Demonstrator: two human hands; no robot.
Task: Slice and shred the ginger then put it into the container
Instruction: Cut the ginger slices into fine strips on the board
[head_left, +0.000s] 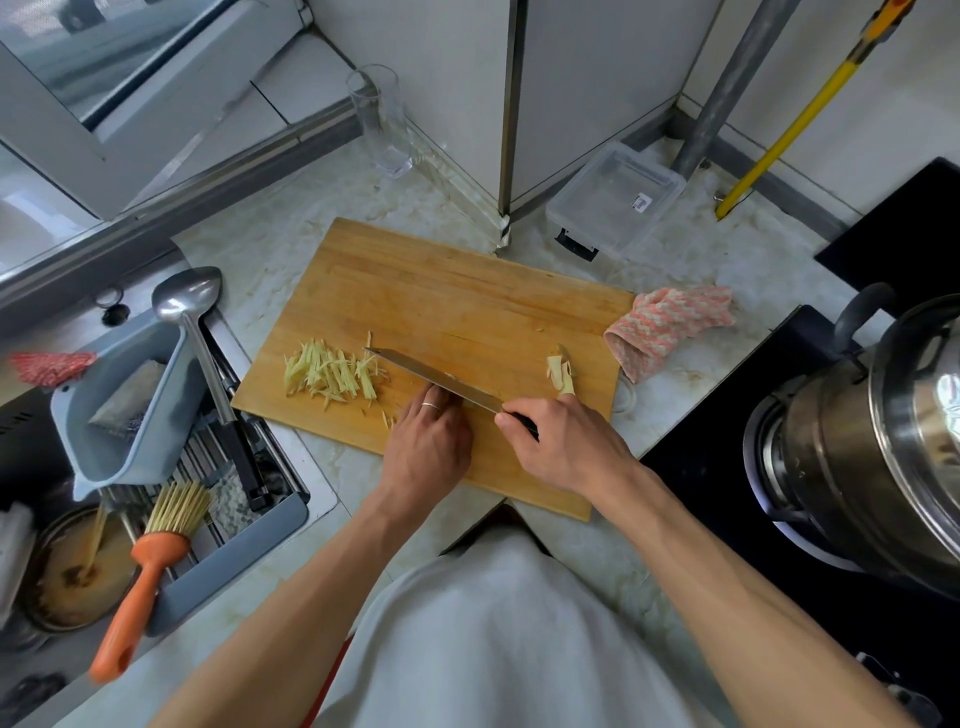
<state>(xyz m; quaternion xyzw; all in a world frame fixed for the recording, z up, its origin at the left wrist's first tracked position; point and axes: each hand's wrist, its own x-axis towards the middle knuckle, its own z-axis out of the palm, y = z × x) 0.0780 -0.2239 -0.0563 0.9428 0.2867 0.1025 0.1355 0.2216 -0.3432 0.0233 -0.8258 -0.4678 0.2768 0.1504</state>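
Head view. My right hand (563, 447) is wrapped round the handle of the knife (436, 382), whose blade runs up and to the left across the cutting board (447, 291). My left hand (428, 441) lies on the board just behind the blade, fingers curled toward it; whether they pin a slice beneath them I cannot tell, as the blade and knuckles hide that spot. The shredded ginger (332, 376) lies in a loose heap at the board's left side, touching the knife tip. A small uncut ginger piece (561, 374) sits near the board's right edge, apart from both hands. The clear container (615, 200) stands on the desk (291, 244) beyond the board's far right corner, and appears to hold nothing. A pink cloth (670, 327) lies just beside the board's right edge.

Handling, as I judge it: the shreds are light, thin and damp, likely to cling to blade and fingers and to scatter if pinched singly; gathering them against the flat of the blade should serve better. The remaining piece is firm and fibrous but small and apt to roll, so I would hold it flat side down with fingertips tucked back.
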